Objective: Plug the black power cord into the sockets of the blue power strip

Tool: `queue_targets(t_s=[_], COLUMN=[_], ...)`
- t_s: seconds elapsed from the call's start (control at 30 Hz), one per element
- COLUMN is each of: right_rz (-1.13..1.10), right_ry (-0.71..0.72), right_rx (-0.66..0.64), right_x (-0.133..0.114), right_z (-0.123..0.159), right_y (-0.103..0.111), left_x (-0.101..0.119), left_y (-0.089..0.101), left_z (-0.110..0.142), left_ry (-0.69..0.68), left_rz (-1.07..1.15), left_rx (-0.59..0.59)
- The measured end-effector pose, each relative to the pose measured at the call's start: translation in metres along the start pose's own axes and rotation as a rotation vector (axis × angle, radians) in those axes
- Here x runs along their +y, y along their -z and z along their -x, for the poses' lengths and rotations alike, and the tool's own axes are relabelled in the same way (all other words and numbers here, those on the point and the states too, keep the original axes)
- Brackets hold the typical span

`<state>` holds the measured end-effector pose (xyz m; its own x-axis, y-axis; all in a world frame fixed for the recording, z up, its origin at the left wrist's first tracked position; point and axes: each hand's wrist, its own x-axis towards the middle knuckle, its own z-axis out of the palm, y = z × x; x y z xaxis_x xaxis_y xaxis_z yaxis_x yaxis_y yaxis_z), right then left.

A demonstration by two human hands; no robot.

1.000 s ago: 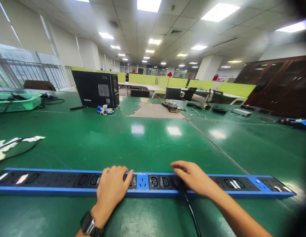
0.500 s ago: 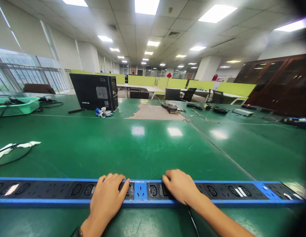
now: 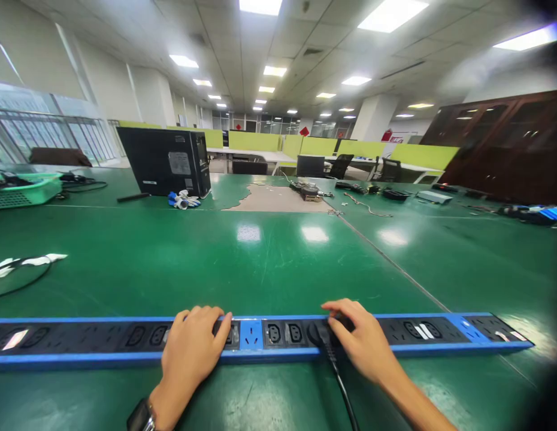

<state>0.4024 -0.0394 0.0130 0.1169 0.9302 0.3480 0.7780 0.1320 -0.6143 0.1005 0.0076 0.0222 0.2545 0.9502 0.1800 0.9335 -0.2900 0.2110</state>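
A long blue-and-black power strip (image 3: 250,334) lies across the green table in front of me, with several sockets facing up. My left hand (image 3: 191,344) rests over it, left of the blue socket, fingers curled at its far edge and thumb along the top. A black plug (image 3: 324,333) sits in the strip right of the middle, its cord (image 3: 344,395) running toward me. Right beside the plug is my right hand (image 3: 362,341), thumb and fingers parted, nothing seen held. Its lower fingers are partly hidden behind the hand.
Farther back on the table (image 3: 193,263) stand a black computer case (image 3: 157,161), blue-and-white gloves (image 3: 184,200) and a green basket (image 3: 27,193). A cable (image 3: 24,281) with white scraps lies at left. Loose electronic parts (image 3: 308,190) are spread along the back right.
My right hand has shifted right, off the plug it covered, so plug and cord now show. My left hand stays on the power strip. The view has shifted slightly.
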Motion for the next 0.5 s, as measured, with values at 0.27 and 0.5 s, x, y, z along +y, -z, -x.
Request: queue_targets(t_s=[0.27, 0.5], right_rz=[0.278, 0.421], right_ry=[0.376, 0.31], right_rx=[-0.121, 0.136], right_x=[-0.003, -0.004], right_z=[0.017, 0.014], right_y=[0.0, -0.03], left_x=[0.0, -0.025], left_y=[0.0, 0.001], left_z=[-0.005, 0.056], left_ry=[-0.041, -0.358], left_rz=[0.031, 0.191], left_rx=[0.106, 0.144])
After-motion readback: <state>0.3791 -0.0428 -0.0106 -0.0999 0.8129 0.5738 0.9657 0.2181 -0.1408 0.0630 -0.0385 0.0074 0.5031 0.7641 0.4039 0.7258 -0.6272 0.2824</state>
